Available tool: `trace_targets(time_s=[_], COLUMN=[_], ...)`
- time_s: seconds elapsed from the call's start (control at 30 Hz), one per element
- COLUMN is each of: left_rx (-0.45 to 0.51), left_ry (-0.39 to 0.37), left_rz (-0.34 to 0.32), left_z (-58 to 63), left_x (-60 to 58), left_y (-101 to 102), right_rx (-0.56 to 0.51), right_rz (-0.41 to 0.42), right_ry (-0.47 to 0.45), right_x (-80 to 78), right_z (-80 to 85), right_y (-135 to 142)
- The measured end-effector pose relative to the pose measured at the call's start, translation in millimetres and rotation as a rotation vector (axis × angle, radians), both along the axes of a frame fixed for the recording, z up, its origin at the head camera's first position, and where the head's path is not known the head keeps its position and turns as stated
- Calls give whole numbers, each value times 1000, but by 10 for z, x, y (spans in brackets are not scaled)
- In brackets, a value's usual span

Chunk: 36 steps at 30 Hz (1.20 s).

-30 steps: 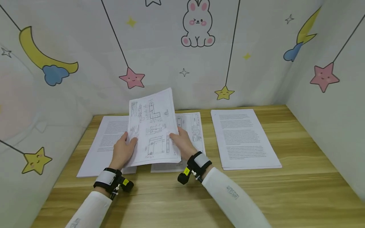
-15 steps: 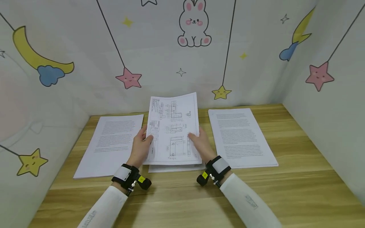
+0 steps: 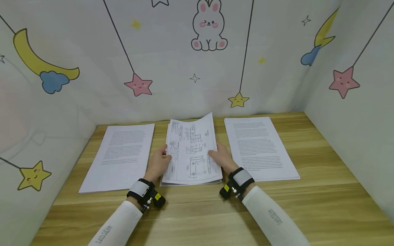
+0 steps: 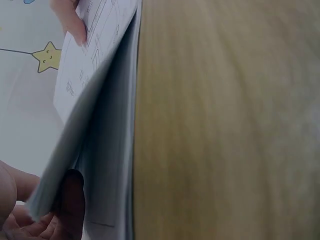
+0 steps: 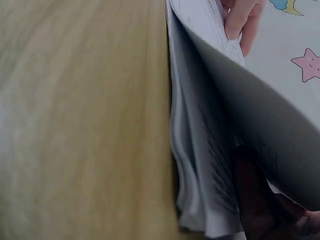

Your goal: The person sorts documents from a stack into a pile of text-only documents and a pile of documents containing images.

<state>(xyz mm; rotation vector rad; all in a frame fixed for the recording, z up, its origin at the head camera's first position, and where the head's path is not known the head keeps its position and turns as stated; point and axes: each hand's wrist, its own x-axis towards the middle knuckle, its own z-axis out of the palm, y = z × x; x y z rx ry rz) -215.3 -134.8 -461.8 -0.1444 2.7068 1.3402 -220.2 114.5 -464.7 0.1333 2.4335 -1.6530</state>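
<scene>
A sheaf of drawing sheets [image 3: 194, 150], printed with technical line drawings, is held low between my two hands. My left hand [image 3: 158, 163] pinches its left edge, thumb on top and fingers beneath. At the right edge my right hand [image 3: 223, 158] grips in the same manner. The sheaf bows, its far right corner raised. Directly under it lies another paper stack [image 5: 192, 145], mostly covered in the head view. Both wrist views show a wedge-shaped gap between the held sheets [image 4: 82, 107] and this lower stack, with fingers in the gap.
A stack of text pages [image 3: 118, 157] lies on the wooden table [image 3: 191, 218] to the left, and a second text stack [image 3: 261, 148] lies to the right. Behind the table hangs a white cloth wall [image 3: 172, 51] with cartoon prints.
Both hands have carried the drawing sheets rightward from over the left stack's edge to the middle, then lowered them onto the middle stack. The left text stack is now fully uncovered.
</scene>
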Motion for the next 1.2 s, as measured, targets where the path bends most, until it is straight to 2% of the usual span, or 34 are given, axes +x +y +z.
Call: trace_targets(time_s=[0.2, 0.3, 0.47, 0.6, 0.73, 0.83, 0.93, 1.07, 1.2], left_rx=[-127, -210, -326, -360, -359, -366, -395, -395, -387], left_ry=[48, 69, 94, 113, 107, 93, 108, 166, 194], left_rz=[-4, -24, -66, -82, -86, -82, -74, -59, -40], left_z=[2, 13, 31, 39, 53, 103, 180, 318, 455], left_x=[-2, -7, -32, -46, -20, 22, 52, 59, 62], left_y=[-16, -28, -49, -57, -72, -112, -190, -346, -555], right_rx=[150, 299, 554, 700, 756, 713, 614, 421, 179], right_rz=[16, 31, 65, 83, 88, 81, 64, 46, 54], right_ry=[65, 103, 106, 117, 150, 190, 253, 323, 307], right_x=[-27, -45, -35, -21, 1, 32, 57, 66, 55], right_z=[44, 57, 136, 193, 225, 264, 333, 420, 431], right_y=[32, 50, 72, 82, 62, 7, -80, -216, -377])
